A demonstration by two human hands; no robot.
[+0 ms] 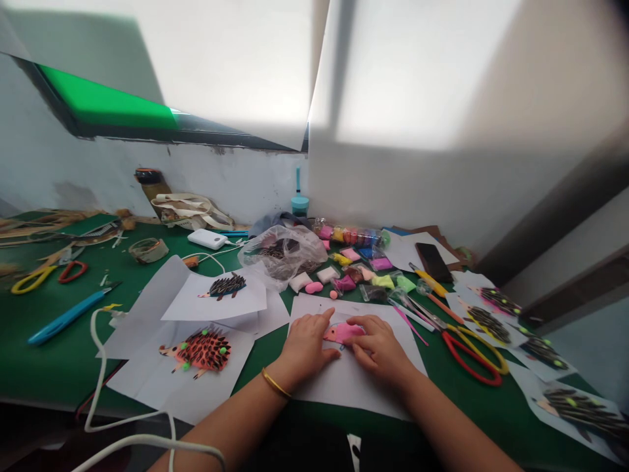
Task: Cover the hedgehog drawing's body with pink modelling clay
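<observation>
A flat pink piece of modelling clay (pixel 345 332), shaped like a hedgehog with a pointed snout at its left end, lies on a white sheet of paper (pixel 363 393). My left hand (pixel 308 349) rests on the sheet at the snout side, fingers stretched out and thumb by the clay's lower edge. From the right, my right hand (pixel 382 351) presses curved, spread fingers onto the pink clay, covering part of it. Just beyond the sheet sit a small orange clay ball (pixel 333 295) and a pink clay lump (pixel 313 288).
Clay packets (pixel 381 263) and a plastic bag (pixel 282 252) of dark pieces stand behind the sheet. Red-and-yellow scissors (pixel 472 351) and a phone (pixel 433 262) lie right. Finished hedgehog pictures (pixel 196 354) flank both sides. A white cable (pixel 101 367) and blue craft knife (pixel 69 318) are left.
</observation>
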